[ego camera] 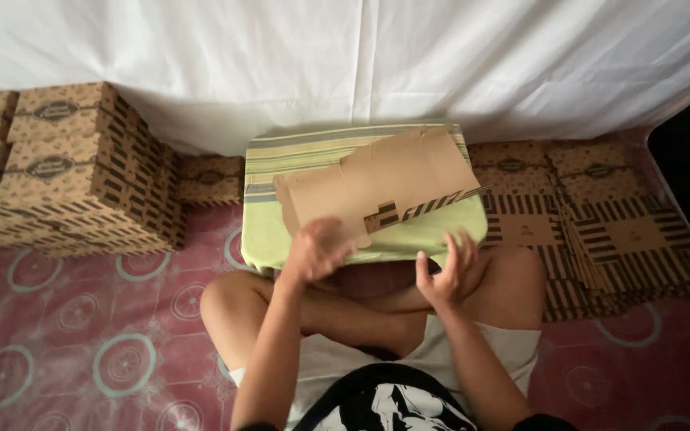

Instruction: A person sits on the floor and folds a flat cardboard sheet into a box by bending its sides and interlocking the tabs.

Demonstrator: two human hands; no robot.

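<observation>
A flat, unfolded brown cardboard box blank [385,179] lies across a low stool covered in green striped cloth [433,231]. My left hand [317,249] rests curled at the blank's near edge, touching or gripping it; motion blur hides the fingers. My right hand [447,270] hovers with fingers apart just below the stool's front edge, holding nothing. I sit cross-legged on the floor behind the stool.
A stack of folded brown patterned boxes [73,172] stands at the left. A pile of flat striped box blanks [600,231] lies at the right. A white sheet [345,56] hangs behind. The floor has a pink mat with circle patterns [81,319].
</observation>
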